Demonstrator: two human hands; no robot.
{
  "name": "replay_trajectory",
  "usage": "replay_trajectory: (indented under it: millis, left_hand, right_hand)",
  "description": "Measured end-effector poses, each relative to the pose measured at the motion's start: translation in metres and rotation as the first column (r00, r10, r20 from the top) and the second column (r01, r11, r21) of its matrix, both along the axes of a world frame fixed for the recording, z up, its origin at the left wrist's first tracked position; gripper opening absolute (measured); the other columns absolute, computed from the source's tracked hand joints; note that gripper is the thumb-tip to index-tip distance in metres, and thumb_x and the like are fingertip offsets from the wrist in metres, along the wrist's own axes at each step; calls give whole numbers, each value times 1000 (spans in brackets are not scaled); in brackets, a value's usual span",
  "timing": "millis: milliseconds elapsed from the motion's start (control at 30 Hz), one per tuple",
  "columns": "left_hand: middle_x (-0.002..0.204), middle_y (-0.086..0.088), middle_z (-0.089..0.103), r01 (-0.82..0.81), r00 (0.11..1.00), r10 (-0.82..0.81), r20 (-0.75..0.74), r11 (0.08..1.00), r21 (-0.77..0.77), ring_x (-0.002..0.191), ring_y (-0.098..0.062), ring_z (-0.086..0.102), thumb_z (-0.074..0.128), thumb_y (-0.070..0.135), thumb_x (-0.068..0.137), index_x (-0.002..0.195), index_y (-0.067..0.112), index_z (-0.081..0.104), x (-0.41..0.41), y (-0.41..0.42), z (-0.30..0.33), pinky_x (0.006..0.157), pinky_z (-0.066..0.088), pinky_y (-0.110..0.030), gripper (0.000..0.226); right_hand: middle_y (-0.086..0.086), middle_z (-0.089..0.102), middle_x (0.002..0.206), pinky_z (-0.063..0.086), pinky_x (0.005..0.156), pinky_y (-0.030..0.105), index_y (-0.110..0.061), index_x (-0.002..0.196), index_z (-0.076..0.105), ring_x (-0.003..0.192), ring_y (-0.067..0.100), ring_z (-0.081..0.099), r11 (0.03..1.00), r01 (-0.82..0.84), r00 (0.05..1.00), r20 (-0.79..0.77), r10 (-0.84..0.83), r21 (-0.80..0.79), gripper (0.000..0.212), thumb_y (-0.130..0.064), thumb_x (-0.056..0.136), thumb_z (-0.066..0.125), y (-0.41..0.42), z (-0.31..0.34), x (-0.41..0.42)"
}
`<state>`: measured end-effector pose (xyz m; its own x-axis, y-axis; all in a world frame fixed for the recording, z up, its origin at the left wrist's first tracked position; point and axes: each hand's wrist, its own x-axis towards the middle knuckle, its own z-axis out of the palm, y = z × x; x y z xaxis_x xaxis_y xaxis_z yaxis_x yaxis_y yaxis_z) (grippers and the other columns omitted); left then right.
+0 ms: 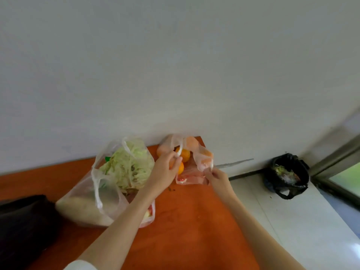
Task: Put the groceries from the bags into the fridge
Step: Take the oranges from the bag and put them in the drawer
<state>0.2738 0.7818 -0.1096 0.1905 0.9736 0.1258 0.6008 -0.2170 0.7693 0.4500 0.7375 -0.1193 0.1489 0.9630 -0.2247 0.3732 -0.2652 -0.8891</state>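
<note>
Where hands part it, orange-filled bag (196, 162)

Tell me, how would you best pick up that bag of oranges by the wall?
By its two handle loops, from above. The bag of oranges sags open on the table with loose fruit inside, so gripping the thin sides could spill it. The left hand and right hand each already pinch a handle; drawing them together should close it.
</note>
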Motion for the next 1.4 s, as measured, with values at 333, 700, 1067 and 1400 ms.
replay_trajectory:
  millis: [333,700,1067,1400]
  left_hand:
    - [60,-4,53,-233,945,242,221,970,-66,58,-8,53,47,30,95,70,14,52,-2,-58,10,54,42,-21,30]
    - [68,-4,54,-277,922,374,103,820,-500,56,-17,49,37,20,98,102,15,52,-32,-109,-4,46,36,-26,16]
    - [131,-2,44,-92,697,-130,-706,959,-267,121,-27,41,28,80,75,123,28,50,8,-141,-32,95,37,-42,75]
    - [82,-17,63,101,620,612,492,559,-823,62,-18,64,41,11,97,90,3,62,-12,-127,-44,53,53,-28,23]
  right_hand:
    - [15,52,67,38,60,34,7,83,64,61,22,45,931,363,927,-96,-364,-23,27,-16,91,50,-52,6,27]
    - [11,48,76,32,41,20,-8,98,60,48,10,36,771,612,732,-245,-636,-173,15,-12,95,46,-123,-9,106]
    - [-6,49,124,27,91,37,-38,126,50,112,18,39,967,59,550,817,174,-246,50,-65,84,40,-129,-40,55]
    - [18,60,99,52,80,25,0,92,52,90,21,65,961,-80,585,-793,-171,-266,25,-11,100,31,-119,-50,87]
